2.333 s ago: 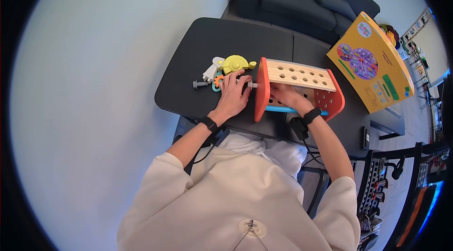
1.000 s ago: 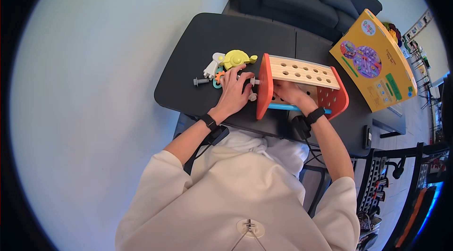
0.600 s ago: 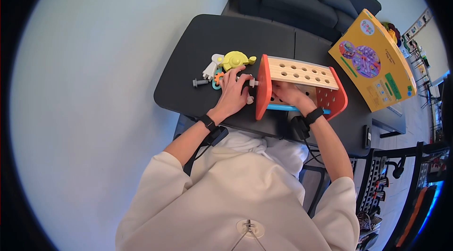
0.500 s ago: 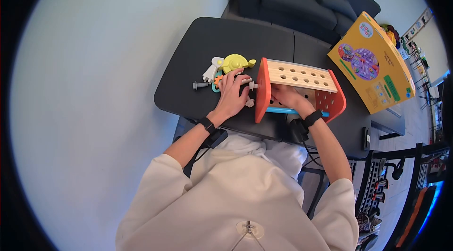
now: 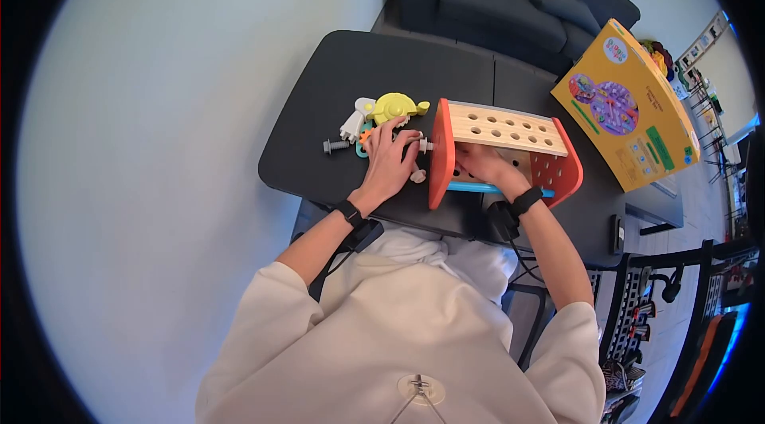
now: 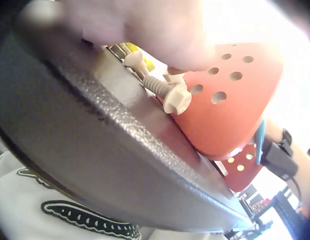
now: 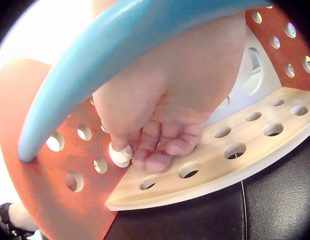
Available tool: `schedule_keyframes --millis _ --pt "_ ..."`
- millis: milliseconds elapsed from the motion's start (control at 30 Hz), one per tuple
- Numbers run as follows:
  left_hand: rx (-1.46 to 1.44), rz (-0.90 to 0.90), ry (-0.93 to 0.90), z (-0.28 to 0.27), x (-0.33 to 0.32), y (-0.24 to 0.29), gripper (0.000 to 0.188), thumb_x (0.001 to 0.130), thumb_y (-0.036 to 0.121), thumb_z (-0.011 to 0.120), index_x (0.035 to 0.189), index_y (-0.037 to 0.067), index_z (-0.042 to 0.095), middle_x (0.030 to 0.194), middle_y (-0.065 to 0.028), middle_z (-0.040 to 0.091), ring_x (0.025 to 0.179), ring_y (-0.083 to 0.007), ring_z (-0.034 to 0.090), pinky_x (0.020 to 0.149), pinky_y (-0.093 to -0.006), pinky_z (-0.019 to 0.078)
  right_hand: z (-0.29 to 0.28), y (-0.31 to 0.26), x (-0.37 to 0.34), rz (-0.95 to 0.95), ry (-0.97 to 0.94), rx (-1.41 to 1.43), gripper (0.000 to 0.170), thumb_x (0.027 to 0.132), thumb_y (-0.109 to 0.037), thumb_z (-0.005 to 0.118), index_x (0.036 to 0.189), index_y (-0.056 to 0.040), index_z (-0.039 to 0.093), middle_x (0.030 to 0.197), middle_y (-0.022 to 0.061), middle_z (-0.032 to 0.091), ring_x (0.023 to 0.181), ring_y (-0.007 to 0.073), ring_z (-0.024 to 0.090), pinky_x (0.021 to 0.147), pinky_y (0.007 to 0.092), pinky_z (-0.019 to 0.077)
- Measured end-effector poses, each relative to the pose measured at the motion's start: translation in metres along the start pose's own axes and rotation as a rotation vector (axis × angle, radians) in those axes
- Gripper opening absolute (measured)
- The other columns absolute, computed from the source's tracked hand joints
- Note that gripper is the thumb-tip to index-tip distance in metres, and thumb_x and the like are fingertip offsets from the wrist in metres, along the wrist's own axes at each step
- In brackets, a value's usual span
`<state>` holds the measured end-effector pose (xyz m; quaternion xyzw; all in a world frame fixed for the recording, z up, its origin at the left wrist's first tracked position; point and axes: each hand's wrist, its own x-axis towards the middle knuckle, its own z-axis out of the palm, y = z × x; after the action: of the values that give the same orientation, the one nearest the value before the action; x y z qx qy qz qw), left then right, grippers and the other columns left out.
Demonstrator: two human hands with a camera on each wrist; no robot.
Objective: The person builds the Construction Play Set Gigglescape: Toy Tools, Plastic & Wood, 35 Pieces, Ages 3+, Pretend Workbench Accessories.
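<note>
Both forearms angle forward and inward from bent elbows, the left forearm [image 5: 309,247] and the right forearm [image 5: 556,245] bringing the hands near each other yet apart in front of the torso. The left grip [image 5: 386,162] lies back upward, its fingers bent forward and its thumb and index finger drawn close in a pinch, though they blur in the left wrist view. The right grip [image 7: 167,107] shows its palm to the wrist camera, the fingers [image 7: 158,161] curled inward and the thumb [image 7: 116,131] extended beside them, pinching.
</note>
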<state>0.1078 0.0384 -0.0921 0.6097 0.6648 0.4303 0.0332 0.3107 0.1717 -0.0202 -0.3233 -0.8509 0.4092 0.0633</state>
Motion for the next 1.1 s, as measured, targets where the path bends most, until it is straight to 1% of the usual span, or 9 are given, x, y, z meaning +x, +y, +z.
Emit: schedule_keyframes --millis 133,233,500,700,800,900,967,1000,1100 --pt "0.100 0.018 -0.049 -0.002 -0.001 -0.001 0.029 0.102 0.022 0.071 0.130 0.014 0.072 0.161 -0.0126 0.046 0.147 -0.0373 0.038 0.121 -0.0520 0.0263 -0.006 -0.016 -0.008 0.084 -0.049 0.018 0.023 0.110 -0.022 0.065 0.122 -0.0037 0.071 0.089 0.0088 0.072 0.076 0.0200 0.066 0.072 0.0391 0.0561" --pt "0.034 0.045 -0.019 -0.005 -0.001 0.008 0.026 0.106 0.024 0.067 0.129 0.013 0.073 0.159 -0.0129 0.048 0.147 -0.0370 0.038 0.121 -0.0513 0.0255 0.007 0.006 0.001 -0.055 0.047 0.056 0.024 0.110 -0.023 0.064 0.120 -0.0023 0.071 0.083 0.0092 0.071 0.073 0.0196 0.067 0.071 0.0388 0.0558" --pt "0.017 -0.045 -0.027 -0.003 -0.001 0.002 0.024 0.107 0.024 0.067 0.126 0.012 0.075 0.159 -0.0131 0.049 0.148 -0.0367 0.038 0.121 -0.0509 0.0250 0.006 0.013 0.002 -0.004 -0.021 0.021 0.028 0.110 -0.024 0.064 0.126 -0.0026 0.070 0.090 0.0114 0.073 0.078 0.0201 0.069 0.074 0.0388 0.0573" --pt "0.053 0.040 -0.014 -0.005 -0.001 0.008 0.024 0.104 0.023 0.070 0.125 0.012 0.075 0.158 -0.0132 0.050 0.148 -0.0375 0.037 0.120 -0.0517 0.0262 0.001 0.004 -0.001 0.003 0.011 -0.058 0.027 0.110 -0.024 0.063 0.127 -0.0033 0.070 0.092 0.0106 0.073 0.080 0.0202 0.069 0.076 0.0390 0.0574" --pt "0.040 0.063 -0.016 -0.006 -0.001 0.013 0.026 0.103 0.022 0.072 0.126 0.012 0.074 0.159 -0.0131 0.049 0.147 -0.0371 0.039 0.121 -0.0512 0.0268 0.004 0.008 0.000 -0.008 -0.019 0.032 0.027 0.110 -0.024 0.064 0.126 -0.0041 0.071 0.093 0.0100 0.074 0.079 0.0201 0.069 0.076 0.0390 0.0575" --pt "-0.041 0.016 0.052 -0.008 0.002 0.013 0.023 0.102 0.020 0.072 0.122 0.009 0.074 0.152 -0.0118 0.053 0.143 -0.0347 0.044 0.115 -0.0503 0.0320 0.000 -0.003 -0.002 0.019 -0.023 0.022 0.025 0.110 -0.023 0.065 0.124 -0.0042 0.072 0.092 0.0097 0.073 0.078 0.0199 0.068 0.074 0.0391 0.0573" --pt "-0.044 -0.096 0.007 -0.010 0.003 0.013 0.023 0.105 0.020 0.069 0.124 0.008 0.073 0.136 -0.0118 0.059 0.128 -0.0329 0.053 0.111 -0.0489 0.0369 0.004 0.008 0.002 -0.035 -0.007 0.042 0.024 0.110 -0.024 0.065 0.122 -0.0040 0.072 0.089 0.0096 0.073 0.076 0.0198 0.067 0.073 0.0394 0.0566" --pt "0.007 -0.031 0.051 -0.009 0.004 0.013 0.022 0.106 0.020 0.067 0.122 0.006 0.073 0.116 -0.0101 0.063 0.112 -0.0309 0.058 0.099 -0.0464 0.0440 0.005 0.013 0.002 -0.068 0.017 0.049 0.024 0.110 -0.024 0.064 0.121 -0.0040 0.072 0.087 0.0095 0.072 0.075 0.0198 0.067 0.072 0.0398 0.0560" --pt "-0.021 0.026 -0.040 -0.009 0.003 0.013 0.022 0.107 0.020 0.065 0.122 0.005 0.074 0.105 -0.0094 0.065 0.101 -0.0304 0.060 0.092 -0.0437 0.0478 0.002 0.004 -0.001 -0.029 -0.002 -0.029 0.025 0.111 -0.024 0.062 0.121 -0.0038 0.072 0.086 0.0093 0.071 0.075 0.0202 0.067 0.072 0.0399 0.0559"
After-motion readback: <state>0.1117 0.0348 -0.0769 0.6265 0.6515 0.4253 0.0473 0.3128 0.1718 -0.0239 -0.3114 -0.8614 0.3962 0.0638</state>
